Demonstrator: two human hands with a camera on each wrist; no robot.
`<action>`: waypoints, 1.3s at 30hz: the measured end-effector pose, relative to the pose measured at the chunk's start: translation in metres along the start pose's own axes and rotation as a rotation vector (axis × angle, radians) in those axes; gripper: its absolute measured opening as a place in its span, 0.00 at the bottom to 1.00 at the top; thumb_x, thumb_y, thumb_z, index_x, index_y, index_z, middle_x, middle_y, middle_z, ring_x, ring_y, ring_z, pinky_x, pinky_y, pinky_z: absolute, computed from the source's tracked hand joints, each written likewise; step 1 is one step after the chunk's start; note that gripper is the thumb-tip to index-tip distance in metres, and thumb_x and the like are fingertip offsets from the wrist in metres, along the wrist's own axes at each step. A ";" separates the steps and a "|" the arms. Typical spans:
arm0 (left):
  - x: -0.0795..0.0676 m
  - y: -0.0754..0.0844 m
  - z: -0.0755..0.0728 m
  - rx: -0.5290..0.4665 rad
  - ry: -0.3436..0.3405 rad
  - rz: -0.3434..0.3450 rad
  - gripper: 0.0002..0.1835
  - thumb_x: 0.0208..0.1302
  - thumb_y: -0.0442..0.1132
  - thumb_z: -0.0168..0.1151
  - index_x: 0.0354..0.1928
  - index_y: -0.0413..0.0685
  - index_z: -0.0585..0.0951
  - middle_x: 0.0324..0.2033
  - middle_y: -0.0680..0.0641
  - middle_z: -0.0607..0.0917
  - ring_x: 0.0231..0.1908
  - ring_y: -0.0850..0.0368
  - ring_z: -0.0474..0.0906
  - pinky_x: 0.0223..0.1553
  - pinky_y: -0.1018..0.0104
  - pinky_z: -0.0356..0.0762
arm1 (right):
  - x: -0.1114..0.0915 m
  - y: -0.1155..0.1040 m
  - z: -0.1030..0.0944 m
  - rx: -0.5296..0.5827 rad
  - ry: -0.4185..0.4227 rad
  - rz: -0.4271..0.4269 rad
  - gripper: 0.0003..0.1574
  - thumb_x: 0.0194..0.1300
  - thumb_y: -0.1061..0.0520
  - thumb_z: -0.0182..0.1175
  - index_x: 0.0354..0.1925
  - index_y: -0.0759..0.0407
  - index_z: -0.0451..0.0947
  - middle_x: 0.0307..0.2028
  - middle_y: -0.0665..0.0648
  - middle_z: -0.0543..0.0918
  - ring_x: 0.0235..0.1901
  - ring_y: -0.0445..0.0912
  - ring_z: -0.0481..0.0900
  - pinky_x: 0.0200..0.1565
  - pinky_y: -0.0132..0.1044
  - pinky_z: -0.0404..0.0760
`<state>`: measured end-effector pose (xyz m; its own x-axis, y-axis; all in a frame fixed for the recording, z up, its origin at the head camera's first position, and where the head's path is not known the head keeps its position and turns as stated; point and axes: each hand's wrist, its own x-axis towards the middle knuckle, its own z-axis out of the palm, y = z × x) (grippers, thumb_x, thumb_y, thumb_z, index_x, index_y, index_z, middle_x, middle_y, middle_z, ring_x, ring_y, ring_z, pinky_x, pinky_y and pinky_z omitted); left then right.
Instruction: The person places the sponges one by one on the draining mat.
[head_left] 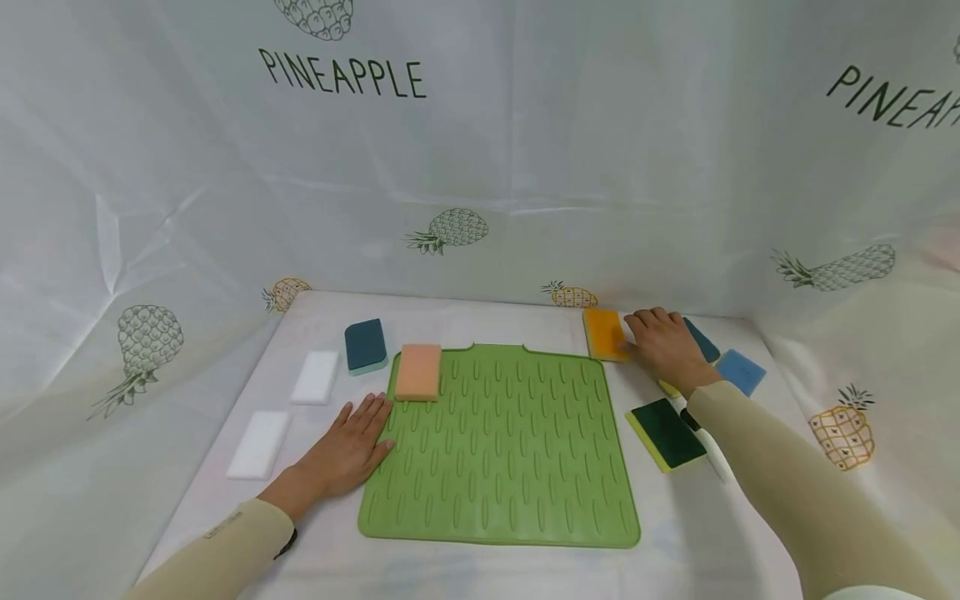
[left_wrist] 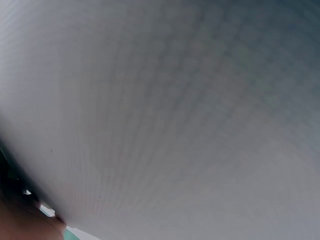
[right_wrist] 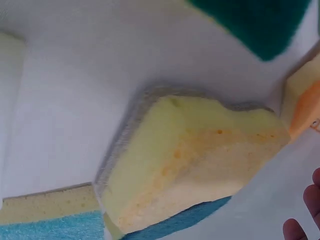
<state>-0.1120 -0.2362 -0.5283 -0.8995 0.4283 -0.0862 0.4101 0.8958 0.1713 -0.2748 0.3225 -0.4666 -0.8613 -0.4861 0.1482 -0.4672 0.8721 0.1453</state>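
Fingers spread, my left hand (head_left: 348, 454) lies flat at the left edge of a green ridged mat (head_left: 510, 467). A peach sponge (head_left: 417, 372) rests on the mat's upper left corner, just beyond its fingertips. At the back right, my right hand (head_left: 667, 346) hovers among several sponges with loosely bent fingers. Its thumb side is close to an orange sponge (head_left: 603, 333). Under it lies a yellow sponge (right_wrist: 200, 155), mostly hidden in the head view. The right wrist view shows fingertips (right_wrist: 312, 192) apart from that sponge. The left wrist view is mostly a blurred pale surface.
A dark green scouring sponge (head_left: 667, 435), a blue sponge (head_left: 740, 371) and a dark teal sponge (head_left: 701, 337) surround the right arm. On the left lie a dark blue sponge (head_left: 366, 344) and white sponges (head_left: 258, 445). Pineapple-printed sheeting (head_left: 480, 150) encloses the table.
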 end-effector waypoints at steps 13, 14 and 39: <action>0.000 0.002 -0.001 0.001 0.003 0.001 0.38 0.84 0.53 0.48 0.82 0.34 0.56 0.82 0.36 0.57 0.82 0.37 0.51 0.80 0.35 0.53 | 0.002 0.001 0.009 0.032 -0.029 0.032 0.44 0.67 0.46 0.74 0.69 0.69 0.71 0.67 0.71 0.74 0.65 0.68 0.70 0.64 0.66 0.71; 0.000 0.002 -0.001 -0.002 0.001 -0.001 0.38 0.84 0.53 0.48 0.82 0.34 0.56 0.82 0.36 0.57 0.82 0.37 0.51 0.80 0.35 0.53 | 0.002 0.001 0.009 0.040 -0.035 0.042 0.46 0.67 0.46 0.75 0.70 0.69 0.69 0.68 0.71 0.72 0.67 0.68 0.69 0.66 0.67 0.70; 0.000 -0.002 0.000 -0.022 -0.018 -0.003 0.39 0.84 0.54 0.48 0.83 0.35 0.54 0.83 0.36 0.55 0.83 0.37 0.49 0.80 0.35 0.50 | 0.019 0.006 0.003 0.109 -0.118 0.089 0.56 0.70 0.42 0.71 0.77 0.71 0.57 0.74 0.74 0.64 0.72 0.72 0.62 0.72 0.74 0.59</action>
<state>-0.1132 -0.2380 -0.5292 -0.8978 0.4278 -0.1048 0.4037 0.8944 0.1927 -0.2946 0.3186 -0.4660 -0.9147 -0.4024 0.0389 -0.4015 0.9154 0.0291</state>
